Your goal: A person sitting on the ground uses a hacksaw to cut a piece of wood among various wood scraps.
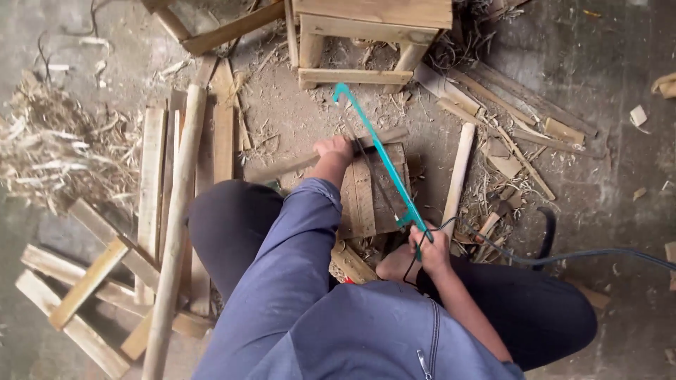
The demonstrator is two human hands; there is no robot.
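Observation:
I look down at myself sitting on the ground. My left hand (334,149) presses a thin wooden stick (282,167) down across a small wooden block platform (367,197). My right hand (429,250) grips the handle of a teal-framed hacksaw (377,151), whose frame slants from the handle up to the far end near the stool. The blade crosses the stick close to my left hand's fingers. My bare foot (396,264) rests next to the platform.
A wooden stool (366,42) stands ahead. Planks and a long round pole (176,218) lie at the left, beside a heap of shavings (49,148). Offcuts and strips (493,119) litter the right. A dark cable (584,257) runs off to the right.

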